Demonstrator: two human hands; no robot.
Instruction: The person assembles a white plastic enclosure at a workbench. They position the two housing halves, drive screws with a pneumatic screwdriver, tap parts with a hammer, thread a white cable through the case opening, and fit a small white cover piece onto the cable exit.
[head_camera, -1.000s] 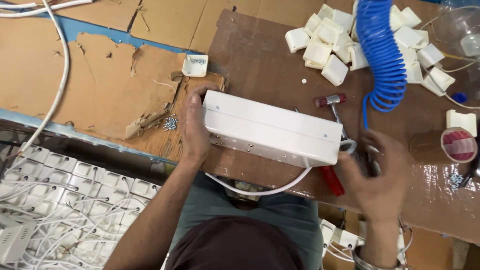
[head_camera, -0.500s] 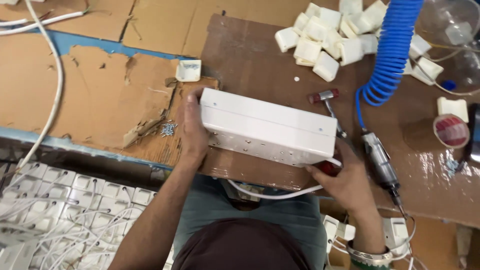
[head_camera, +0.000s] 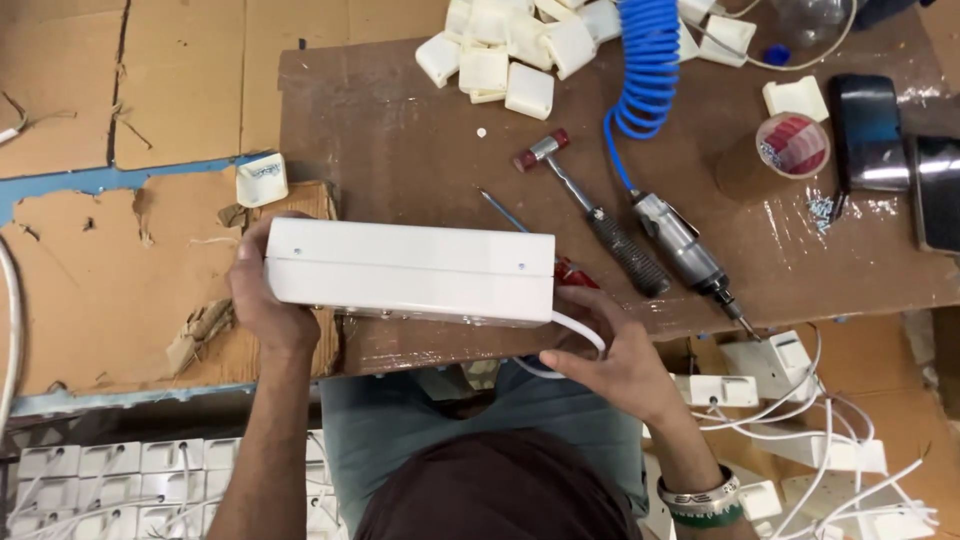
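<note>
2 hands (head_camera: 262, 300) (head_camera: 612, 358) on wht box (head_camera: 410, 272)

One camera only, worn on the head, looking almost straight down from close above the brown workbench (head_camera: 420, 140). The person's own lap fills the bottom edge, the floor shows on both sides, and the bench's far side is cut off at the top

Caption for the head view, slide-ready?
Both hands, left and right, hold a white box over a workbench beside a hammer.
</note>
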